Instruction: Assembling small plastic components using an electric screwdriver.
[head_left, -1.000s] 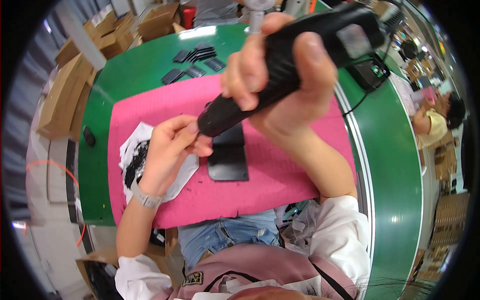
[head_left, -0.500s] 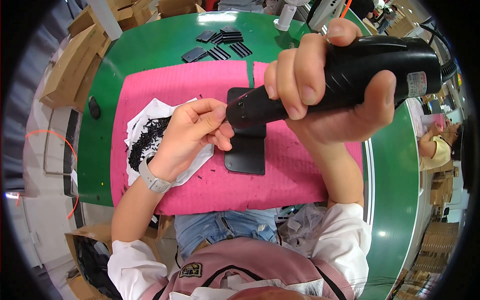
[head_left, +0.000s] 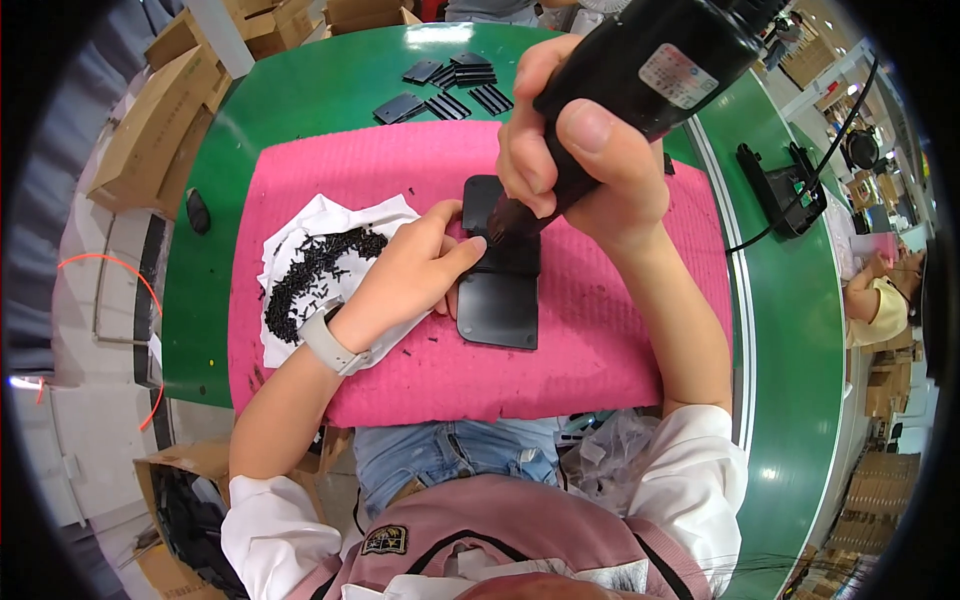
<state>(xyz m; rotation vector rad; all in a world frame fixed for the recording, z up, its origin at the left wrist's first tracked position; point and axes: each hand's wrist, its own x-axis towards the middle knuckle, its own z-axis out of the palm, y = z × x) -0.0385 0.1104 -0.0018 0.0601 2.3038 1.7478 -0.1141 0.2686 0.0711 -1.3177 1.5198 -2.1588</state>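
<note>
Closest to the body, the near edge of the pink ribbed mat (head_left: 560,370) lies over the green table (head_left: 300,130). On the mat rests a flat black plastic plate (head_left: 497,305), rectangular with rounded corners. The left hand (head_left: 405,275) lies beside and on the plate's left edge, fingers curled, with fingertips pinched together at the plate's upper part (whether a screw sits between them cannot be told). A pale watch band (head_left: 328,343) wraps that wrist. Just left of the hand, a white cloth (head_left: 300,225) carries a heap of small black screws (head_left: 315,270), a few scattered loose on the mat.

Above the plate, the right hand (head_left: 575,165) is closed tightly around a black electric screwdriver (head_left: 650,70), held tilted, its tip down on the plate's upper part right by the left fingertips.

Farther off, a row of black flat parts (head_left: 450,90) lies on the table beyond the mat. Cardboard boxes (head_left: 160,120) stand at the far left, and a black cabled device (head_left: 780,190) sits at the right.
</note>
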